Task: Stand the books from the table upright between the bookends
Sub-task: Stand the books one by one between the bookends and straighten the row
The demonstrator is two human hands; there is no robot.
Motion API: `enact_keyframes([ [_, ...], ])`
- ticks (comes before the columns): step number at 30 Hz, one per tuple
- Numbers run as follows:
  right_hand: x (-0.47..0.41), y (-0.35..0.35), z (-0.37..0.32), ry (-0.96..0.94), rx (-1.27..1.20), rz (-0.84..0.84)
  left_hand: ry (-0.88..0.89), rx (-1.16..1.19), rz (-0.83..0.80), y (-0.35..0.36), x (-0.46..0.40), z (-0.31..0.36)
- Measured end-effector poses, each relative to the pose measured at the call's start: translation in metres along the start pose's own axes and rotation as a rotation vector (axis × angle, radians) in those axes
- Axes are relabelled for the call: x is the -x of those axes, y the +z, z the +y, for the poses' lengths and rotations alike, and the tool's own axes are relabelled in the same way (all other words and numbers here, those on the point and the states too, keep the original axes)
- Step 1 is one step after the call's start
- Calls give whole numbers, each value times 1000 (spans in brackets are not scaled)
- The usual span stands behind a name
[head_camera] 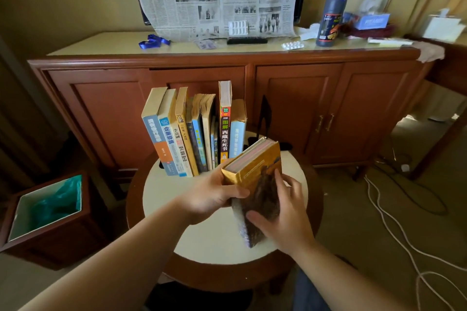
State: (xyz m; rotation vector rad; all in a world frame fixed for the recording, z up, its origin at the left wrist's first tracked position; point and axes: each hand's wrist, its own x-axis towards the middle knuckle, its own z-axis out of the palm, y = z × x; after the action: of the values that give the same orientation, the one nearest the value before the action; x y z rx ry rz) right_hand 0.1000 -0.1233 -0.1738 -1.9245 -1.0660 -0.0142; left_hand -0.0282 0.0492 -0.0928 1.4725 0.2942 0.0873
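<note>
Both hands hold one thick yellow book [255, 184] tilted above the round table [161, 192]: the left hand [212, 197] grips its spine edge, the right hand [285, 212] curls over the cover. A row of books [194, 131] already stands upright. A gap remains beside the black bookend [265, 113], so this looks like the last book to place.

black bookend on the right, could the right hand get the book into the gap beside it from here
Probably yes. The gap between the light blue book and the black bookend looks open, and the yellow book, held by the left hand and right hand, sits just in front of it.
</note>
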Motion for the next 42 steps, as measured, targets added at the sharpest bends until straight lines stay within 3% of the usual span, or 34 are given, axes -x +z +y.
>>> enact_keyframes([
  [3,14,3,1,11,110,-45,-25,-63,-46,13,2,7],
  [10,19,-7,-6,191,72,-48,22,-211,-103,45,5,11],
  [19,22,-11,4,319,-77,40,-36,-335,178,28,0,-17],
  [27,-4,1,5,385,-144,55,-83,-735,427,-11,-34,-61],
  [33,-46,18,8,333,-108,99,-136,-1033,341,-48,-61,-83],
  [38,-86,36,16,428,-112,113,-172,-1279,235,-72,-77,-107],
  [42,-109,41,20,491,-144,151,-89,-1372,248,-75,-73,-126],
])
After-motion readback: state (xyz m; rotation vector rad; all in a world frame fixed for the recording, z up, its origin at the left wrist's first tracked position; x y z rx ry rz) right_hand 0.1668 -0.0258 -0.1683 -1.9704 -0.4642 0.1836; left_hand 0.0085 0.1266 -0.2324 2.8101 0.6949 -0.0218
